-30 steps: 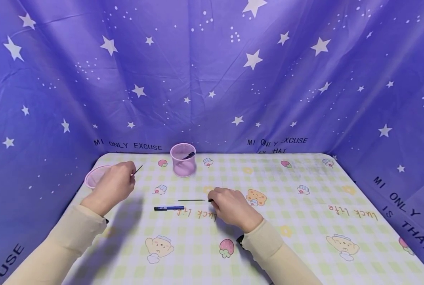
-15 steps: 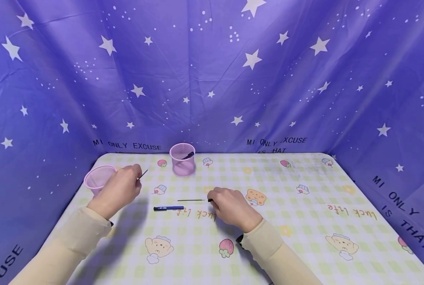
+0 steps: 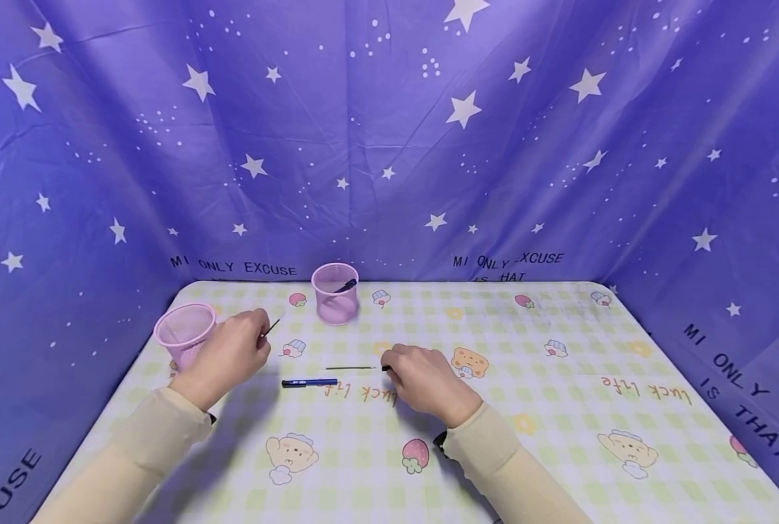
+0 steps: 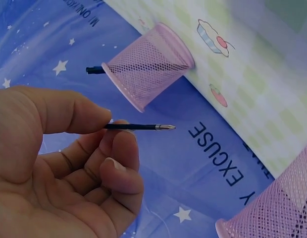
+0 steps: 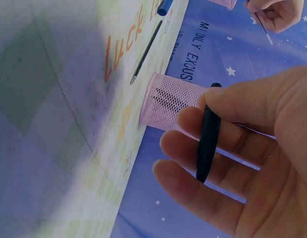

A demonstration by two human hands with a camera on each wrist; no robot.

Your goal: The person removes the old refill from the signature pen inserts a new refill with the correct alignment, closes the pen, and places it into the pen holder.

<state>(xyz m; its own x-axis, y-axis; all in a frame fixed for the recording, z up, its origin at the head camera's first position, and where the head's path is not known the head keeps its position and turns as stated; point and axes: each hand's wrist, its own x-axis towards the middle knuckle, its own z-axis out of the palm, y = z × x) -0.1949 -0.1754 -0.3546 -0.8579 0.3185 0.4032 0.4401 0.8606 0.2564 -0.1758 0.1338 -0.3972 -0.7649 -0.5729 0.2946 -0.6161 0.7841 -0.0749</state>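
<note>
My left hand [image 3: 232,356] pinches a pen refill [image 4: 136,127] between thumb and index finger, its metal tip pointing away from the palm. In the head view this hand is raised above the table, just right of the left pink mesh pen holder [image 3: 183,327] and partly covering it. Held in my right hand [image 3: 432,382] is a short, dark, tapered pen part [image 5: 209,139], with the thumb over its upper end and the fingers behind. Left of that hand lies another pen refill [image 3: 350,368] on the tablecloth. Nearer me is a blue pen barrel [image 3: 311,383] with a dark end.
A second pink mesh pen holder [image 3: 335,309] stands at the back of the table, a dark pen [image 3: 346,286] leaning inside. The checked tablecloth [image 3: 494,480] carries printed cartoons. A purple star curtain [image 3: 389,109] hangs behind and along both sides.
My left hand has moved right and slightly nearer me with the refill, uncovering more of the left pen holder. The right hand and the things on the table have stayed put.
</note>
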